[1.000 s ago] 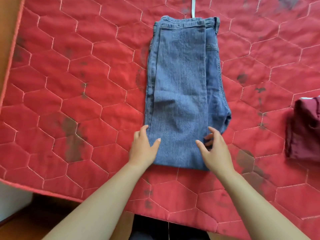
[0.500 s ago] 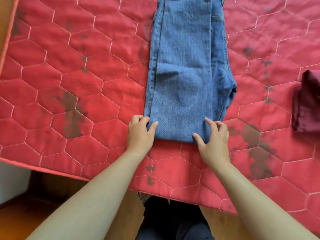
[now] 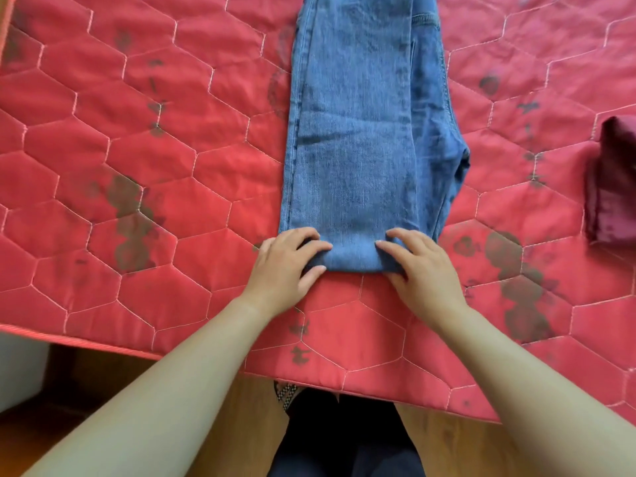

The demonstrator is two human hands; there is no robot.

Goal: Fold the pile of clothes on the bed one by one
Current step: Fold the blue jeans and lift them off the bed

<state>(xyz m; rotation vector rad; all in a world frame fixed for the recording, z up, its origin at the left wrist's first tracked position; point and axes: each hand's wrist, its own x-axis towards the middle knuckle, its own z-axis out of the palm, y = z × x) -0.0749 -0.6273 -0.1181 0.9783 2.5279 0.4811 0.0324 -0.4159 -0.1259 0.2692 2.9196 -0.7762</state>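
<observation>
Surroundings: a folded maroon garment (image 3: 612,184) is laid at the right edge of view, well apart from the jeans; wooden floor (image 3: 241,425) is seen beyond the near bed edge.
Obstruction: the jeans' near corners are covered by both hands.
Bed cover: red quilt (image 3: 137,149), hexagon-stitched, marked with dark blotches.
Jeans (image 3: 354,149): blue denim, folded lengthwise into a long strip, laid mid-bed, near to far.
Left hand (image 3: 285,266): near left corner is pinched, fingers on top.
Right hand (image 3: 423,266): near right corner is gripped likewise.
</observation>
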